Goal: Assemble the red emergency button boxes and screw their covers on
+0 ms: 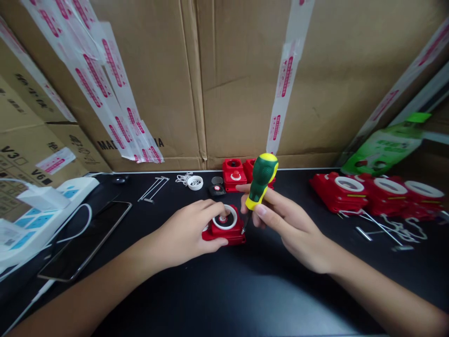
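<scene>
A red box with a white ring [234,225] on its face lies on the black table in front of me. My left hand [196,228] grips it from the left, thumb along the near side and fingers over the ring. In my right hand [280,213] is a screwdriver [264,178] with a green and yellow handle, held nearly upright between thumb and fingers. Its dark shaft slants down to the right corner of the red box, where the tip meets a small metal screw.
Behind stand more red boxes [234,175], a white cap [195,183] and a small dark round part [217,188]. Metal T-shaped rods [152,189], a phone [87,238] and a power strip [26,234] lie left. Right are several red units [338,192] and a green bottle [386,145]. Cardboard [242,93] walls the back.
</scene>
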Available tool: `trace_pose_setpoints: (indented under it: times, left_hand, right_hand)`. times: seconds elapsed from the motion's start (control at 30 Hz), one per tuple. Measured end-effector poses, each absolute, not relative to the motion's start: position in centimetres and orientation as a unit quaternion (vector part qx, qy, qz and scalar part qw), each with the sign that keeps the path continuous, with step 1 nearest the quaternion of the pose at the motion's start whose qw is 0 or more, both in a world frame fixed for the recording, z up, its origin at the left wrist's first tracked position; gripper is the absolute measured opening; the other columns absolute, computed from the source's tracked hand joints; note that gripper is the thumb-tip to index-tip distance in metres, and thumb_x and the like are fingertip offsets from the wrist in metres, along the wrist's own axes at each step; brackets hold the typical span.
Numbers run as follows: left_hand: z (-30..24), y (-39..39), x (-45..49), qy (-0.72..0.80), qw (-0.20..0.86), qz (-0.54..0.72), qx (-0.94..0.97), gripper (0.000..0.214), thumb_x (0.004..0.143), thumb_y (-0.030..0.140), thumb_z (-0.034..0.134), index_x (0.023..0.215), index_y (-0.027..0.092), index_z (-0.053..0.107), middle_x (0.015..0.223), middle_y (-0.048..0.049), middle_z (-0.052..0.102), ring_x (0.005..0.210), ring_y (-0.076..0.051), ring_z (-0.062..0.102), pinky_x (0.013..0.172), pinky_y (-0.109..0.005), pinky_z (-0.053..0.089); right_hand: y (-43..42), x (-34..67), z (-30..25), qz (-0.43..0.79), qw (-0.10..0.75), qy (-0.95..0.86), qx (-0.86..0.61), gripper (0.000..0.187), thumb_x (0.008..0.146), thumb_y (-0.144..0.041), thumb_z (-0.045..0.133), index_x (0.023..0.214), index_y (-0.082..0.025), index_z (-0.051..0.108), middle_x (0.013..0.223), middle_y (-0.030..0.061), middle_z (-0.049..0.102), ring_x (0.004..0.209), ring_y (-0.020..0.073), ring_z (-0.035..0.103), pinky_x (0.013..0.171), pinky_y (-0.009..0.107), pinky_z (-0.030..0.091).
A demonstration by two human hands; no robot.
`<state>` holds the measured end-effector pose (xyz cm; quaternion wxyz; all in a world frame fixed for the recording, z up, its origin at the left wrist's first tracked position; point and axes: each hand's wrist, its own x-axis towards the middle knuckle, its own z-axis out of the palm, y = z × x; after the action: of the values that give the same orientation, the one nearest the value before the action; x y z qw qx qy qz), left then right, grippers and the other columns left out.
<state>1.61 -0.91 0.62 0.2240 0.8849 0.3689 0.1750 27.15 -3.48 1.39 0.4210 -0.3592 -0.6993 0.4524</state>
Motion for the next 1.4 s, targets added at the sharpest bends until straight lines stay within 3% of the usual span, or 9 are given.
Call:
trace_pose_setpoints:
  times: [0.2,0.33,0.57,0.77,1.0,1.1,1.2,1.4]
  left_hand:
    - [0.7,-1.1,1.6,0.372,0.246,0.179,0.877,0.042,0.090,0.030,0.082,0.127,0.029,0.063,0.123,-0.0020,0.069,0.110,-0.023,0.067,0.098,-0.036,0.055]
    - [0.6,-1.1,1.5,0.366,0.247,0.193,0.876,0.040,0.091,0.031,0.081,0.126,0.028,0.063,0.125,-0.0035,0.069,0.112,-0.024,0.067,0.100,-0.038,0.055]
    - [0.3,-1.3,2.0,0.324,0.161,0.307,0.880,0.042,0.085,0.035,0.085,0.122,0.024,0.067,0.140,-0.0100,0.065,0.143,-0.033,0.050,0.126,-0.054,0.036]
    - [0.3,-1.7,2.3,0.292,0.165,0.411,0.848,0.003,0.094,0.021,0.075,0.095,0.023,0.074,0.129,-0.0087,0.069,0.133,-0.029,0.059,0.118,-0.049,0.045]
    - [0.8,-0.5,1.5,0.302,0.136,0.428,0.841,0.011,0.096,0.016,0.071,0.088,0.022,0.073,0.128,-0.0075,0.069,0.134,-0.028,0.058,0.117,-0.049,0.045]
    - [0.5,2.2,-0.4,0.351,0.061,0.445,0.822,0.009,0.098,0.020,0.072,0.089,0.021,0.073,0.127,-0.0076,0.068,0.129,-0.028,0.060,0.113,-0.050,0.047]
    - [-0.5,5.5,-2.9,0.443,-0.057,0.434,0.782,0.006,0.097,0.025,0.075,0.092,0.024,0.078,0.125,-0.0061,0.067,0.122,-0.028,0.060,0.110,-0.052,0.049]
    - [-2.9,8.7,-5.3,0.506,-0.089,0.409,0.754,0.010,0.098,0.025,0.073,0.094,0.025,0.082,0.122,-0.0084,0.067,0.120,-0.032,0.056,0.109,-0.057,0.048]
  right_hand:
    - [-3.0,27.1,1.1,0.487,0.490,-0.640,-0.336,0.025,0.109,-0.038,0.057,0.124,-0.022,0.070,0.104,0.0036,0.066,0.076,0.0135,0.055,0.069,0.027,0.049]
    - [-2.5,27.1,0.9,0.541,0.535,-0.568,-0.313,0.027,0.105,-0.035,0.063,0.128,-0.023,0.070,0.103,0.0034,0.067,0.072,0.0129,0.057,0.064,0.026,0.051]
    - [-2.9,26.8,2.1,0.626,0.555,-0.466,-0.286,0.020,0.101,-0.031,0.070,0.117,-0.024,0.079,0.105,0.0049,0.071,0.077,0.0114,0.062,0.067,0.022,0.053]
    - [-3.4,26.2,1.9,0.643,0.554,-0.461,-0.259,0.018,0.101,-0.027,0.070,0.115,-0.024,0.081,0.109,0.0060,0.073,0.083,0.0129,0.067,0.071,0.022,0.055]
    - [-3.1,26.2,1.8,0.613,0.591,-0.447,-0.275,0.014,0.099,-0.029,0.072,0.108,-0.025,0.083,0.104,0.0064,0.074,0.083,0.0134,0.066,0.071,0.020,0.056]
    - [-2.6,26.7,1.8,0.595,0.615,-0.433,-0.281,0.013,0.099,-0.028,0.073,0.106,-0.025,0.083,0.095,0.0045,0.072,0.081,0.0133,0.064,0.071,0.020,0.056]
    - [-2.0,27.1,1.6,0.586,0.630,-0.422,-0.285,0.015,0.097,-0.026,0.075,0.110,-0.026,0.082,0.100,0.0031,0.071,0.084,0.0133,0.064,0.070,0.019,0.056]
    - [-1.8,27.2,1.6,0.576,0.630,-0.430,-0.295,0.016,0.095,-0.028,0.077,0.109,-0.024,0.082,0.106,0.0048,0.073,0.085,0.0134,0.065,0.070,0.019,0.057]
